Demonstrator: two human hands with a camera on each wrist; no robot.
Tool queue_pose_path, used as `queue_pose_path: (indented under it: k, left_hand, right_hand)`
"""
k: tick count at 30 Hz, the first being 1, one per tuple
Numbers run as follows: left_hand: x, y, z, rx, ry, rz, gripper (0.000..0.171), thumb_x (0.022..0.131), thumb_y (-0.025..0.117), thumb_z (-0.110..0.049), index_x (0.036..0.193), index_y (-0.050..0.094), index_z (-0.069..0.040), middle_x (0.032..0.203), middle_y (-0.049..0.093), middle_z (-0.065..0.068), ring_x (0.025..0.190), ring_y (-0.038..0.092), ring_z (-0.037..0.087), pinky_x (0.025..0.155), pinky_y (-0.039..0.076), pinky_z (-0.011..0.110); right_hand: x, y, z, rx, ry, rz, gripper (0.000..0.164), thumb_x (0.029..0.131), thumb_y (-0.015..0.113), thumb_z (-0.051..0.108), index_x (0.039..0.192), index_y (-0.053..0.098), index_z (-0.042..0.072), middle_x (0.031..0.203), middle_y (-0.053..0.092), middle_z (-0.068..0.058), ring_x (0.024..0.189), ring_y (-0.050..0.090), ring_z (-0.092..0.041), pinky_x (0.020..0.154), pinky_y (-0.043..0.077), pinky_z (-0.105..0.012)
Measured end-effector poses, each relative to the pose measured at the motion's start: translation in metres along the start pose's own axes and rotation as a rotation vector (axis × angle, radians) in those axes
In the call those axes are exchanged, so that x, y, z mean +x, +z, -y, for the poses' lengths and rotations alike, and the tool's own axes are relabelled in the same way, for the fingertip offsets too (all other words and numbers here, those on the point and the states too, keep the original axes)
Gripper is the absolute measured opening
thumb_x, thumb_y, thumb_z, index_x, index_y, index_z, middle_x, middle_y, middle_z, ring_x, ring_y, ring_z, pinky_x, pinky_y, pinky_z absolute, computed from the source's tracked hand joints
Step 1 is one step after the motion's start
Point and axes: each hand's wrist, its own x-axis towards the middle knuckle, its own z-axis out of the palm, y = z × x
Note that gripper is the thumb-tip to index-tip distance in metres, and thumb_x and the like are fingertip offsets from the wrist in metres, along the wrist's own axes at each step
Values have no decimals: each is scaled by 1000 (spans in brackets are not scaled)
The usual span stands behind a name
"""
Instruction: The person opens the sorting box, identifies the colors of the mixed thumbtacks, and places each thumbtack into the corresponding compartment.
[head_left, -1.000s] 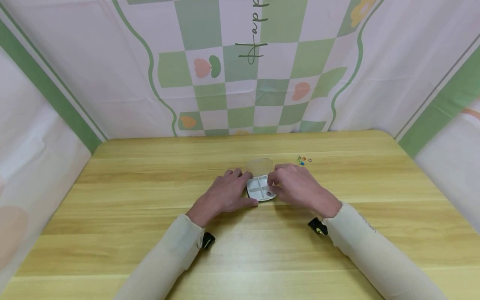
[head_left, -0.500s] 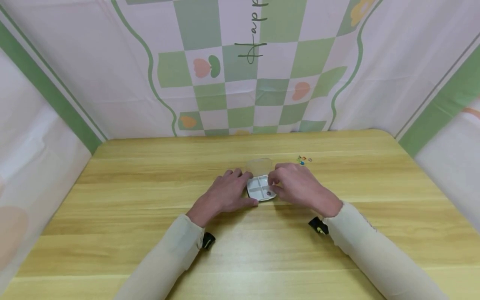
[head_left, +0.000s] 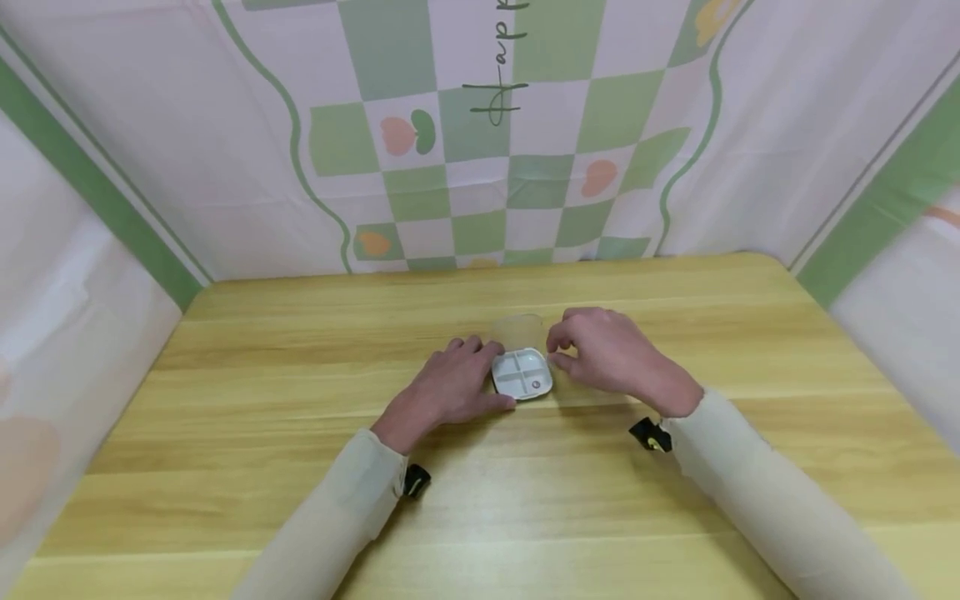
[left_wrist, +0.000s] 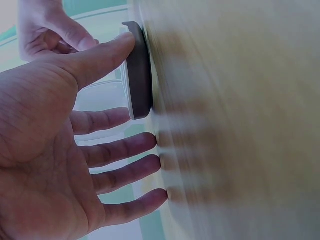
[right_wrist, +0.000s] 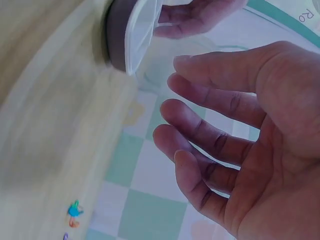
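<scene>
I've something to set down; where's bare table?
Bare: table left of the left sleeve, right of the right sleeve, and between them. Crowded: open case between left hand and right hand; tiny coloured pieces past the latter.

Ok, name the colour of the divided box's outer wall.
The outer wall is dark grey, clearest in the left wrist view.

The right wrist view's top edge crops the case [right_wrist: 131, 36].

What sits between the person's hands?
Between the left hand and right hand sits an open four-compartment case, a small item inside, as the head view shows.
</scene>
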Motion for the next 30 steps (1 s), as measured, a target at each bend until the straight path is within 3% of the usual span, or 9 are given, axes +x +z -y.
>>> queue_pose_path:
  k: [9, 17, 25, 30]
  left_hand:
    - [-1, -1, -1, -2, -2, 2, 75, 79, 58, -61, 137, 39, -17, 124, 48, 8, 103, 46, 23, 78, 41, 40]
    - [-1, 0, 0, -1, -3, 2, 76, 79, 57, -61, 138, 38, -17, 126, 47, 9, 105, 46, 24, 80, 41, 41]
    - [-1, 0, 0, -7, -5, 5, 76, 80, 57, -61, 138, 38, -17, 128, 46, 10, 106, 46, 24, 81, 40, 42]
    - [-2, 0, 0, -6, -7, 4, 76, 79, 57, -61, 138, 38, -17, 128, 46, 9, 106, 46, 24, 81, 40, 41]
  right_hand:
    - [-1, -15, -22, 11, 58, 32, 6, 83, 65, 25, 85, 68, 21, 79, 55, 7, 72, 51, -12, 65, 41, -34]
    - [2, -20, -61, 7, 123, 32, 12, 82, 64, 24, 88, 68, 16, 78, 57, 4, 72, 51, -15, 67, 39, -36]
    - [1, -21, -102, 4, 209, 72, 35, 82, 65, 28, 106, 63, 4, 99, 62, -14, 93, 56, -31, 79, 41, -48]
    - [3, -21, -123, 34, 261, 97, 40, 81, 64, 28, 110, 60, 0, 103, 61, -19, 96, 56, -34, 81, 40, -50]
